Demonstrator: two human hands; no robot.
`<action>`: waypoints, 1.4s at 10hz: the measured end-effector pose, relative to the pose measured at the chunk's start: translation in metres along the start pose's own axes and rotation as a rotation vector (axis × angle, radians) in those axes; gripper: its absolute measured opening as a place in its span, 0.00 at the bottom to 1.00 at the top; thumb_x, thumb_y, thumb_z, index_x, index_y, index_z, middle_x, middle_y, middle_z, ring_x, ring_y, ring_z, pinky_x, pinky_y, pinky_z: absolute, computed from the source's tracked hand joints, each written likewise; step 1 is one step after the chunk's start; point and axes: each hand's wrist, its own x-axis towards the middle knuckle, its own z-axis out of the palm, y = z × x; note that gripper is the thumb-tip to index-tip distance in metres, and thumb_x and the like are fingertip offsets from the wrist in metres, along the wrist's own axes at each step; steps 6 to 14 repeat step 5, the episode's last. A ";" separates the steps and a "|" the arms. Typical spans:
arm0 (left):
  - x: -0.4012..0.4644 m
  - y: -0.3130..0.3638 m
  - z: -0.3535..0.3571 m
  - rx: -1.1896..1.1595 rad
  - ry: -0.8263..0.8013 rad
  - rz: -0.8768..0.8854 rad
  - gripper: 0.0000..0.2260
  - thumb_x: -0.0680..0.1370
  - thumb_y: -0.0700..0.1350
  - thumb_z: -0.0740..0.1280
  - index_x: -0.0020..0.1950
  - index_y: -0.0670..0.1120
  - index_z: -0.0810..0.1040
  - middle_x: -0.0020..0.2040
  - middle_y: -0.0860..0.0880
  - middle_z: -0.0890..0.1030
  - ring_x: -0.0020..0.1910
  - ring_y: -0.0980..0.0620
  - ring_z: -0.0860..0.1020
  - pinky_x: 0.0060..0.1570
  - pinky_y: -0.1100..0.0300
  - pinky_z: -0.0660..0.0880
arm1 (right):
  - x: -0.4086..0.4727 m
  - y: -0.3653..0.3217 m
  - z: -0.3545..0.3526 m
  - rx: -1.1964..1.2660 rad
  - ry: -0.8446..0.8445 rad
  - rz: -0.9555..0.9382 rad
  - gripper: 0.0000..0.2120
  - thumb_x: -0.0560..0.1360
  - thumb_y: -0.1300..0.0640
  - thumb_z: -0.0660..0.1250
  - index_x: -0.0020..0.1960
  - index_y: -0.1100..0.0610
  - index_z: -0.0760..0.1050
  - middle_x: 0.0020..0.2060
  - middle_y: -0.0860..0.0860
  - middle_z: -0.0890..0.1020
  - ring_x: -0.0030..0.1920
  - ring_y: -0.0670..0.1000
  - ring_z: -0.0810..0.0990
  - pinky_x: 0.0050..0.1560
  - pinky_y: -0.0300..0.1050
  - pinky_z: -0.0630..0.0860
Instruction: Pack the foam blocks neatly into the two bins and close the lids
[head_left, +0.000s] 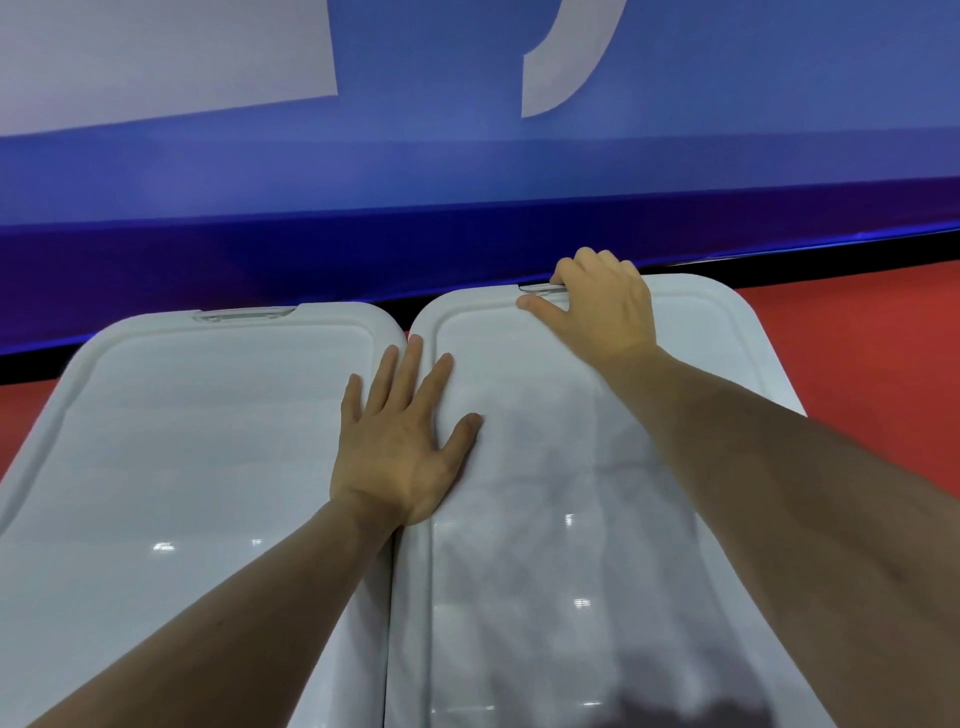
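My left hand (400, 441) lies flat across the seam between the two white lids, left lid (182, 441) and right lid (545, 493). My right hand (597, 301) grips the right lid's far latch (537, 287).

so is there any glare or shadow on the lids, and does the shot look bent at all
Head view: small bright glints on the left lid and the right lid; a soft grey shadow falls across the right lid beneath the right hand and its forearm; the left hand casts little shadow. Head view: the wide lens bows the wall's lower edge and splays the lids outward; focus looks even.
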 end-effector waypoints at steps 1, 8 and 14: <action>-0.001 0.001 -0.001 -0.009 0.000 0.006 0.33 0.79 0.71 0.42 0.82 0.60 0.44 0.82 0.56 0.38 0.81 0.53 0.37 0.79 0.44 0.40 | -0.004 -0.002 -0.004 0.011 -0.033 -0.015 0.23 0.79 0.34 0.59 0.54 0.54 0.75 0.46 0.50 0.75 0.48 0.51 0.72 0.55 0.48 0.69; -0.035 0.008 -0.083 -0.021 -0.087 -0.002 0.34 0.80 0.68 0.51 0.82 0.55 0.49 0.83 0.52 0.48 0.82 0.48 0.48 0.79 0.46 0.46 | -0.065 -0.056 -0.103 0.039 -0.351 0.009 0.32 0.83 0.37 0.48 0.82 0.50 0.50 0.82 0.50 0.53 0.81 0.55 0.51 0.81 0.55 0.48; -0.035 0.008 -0.083 -0.021 -0.087 -0.002 0.34 0.80 0.68 0.51 0.82 0.55 0.49 0.83 0.52 0.48 0.82 0.48 0.48 0.79 0.46 0.46 | -0.065 -0.056 -0.103 0.039 -0.351 0.009 0.32 0.83 0.37 0.48 0.82 0.50 0.50 0.82 0.50 0.53 0.81 0.55 0.51 0.81 0.55 0.48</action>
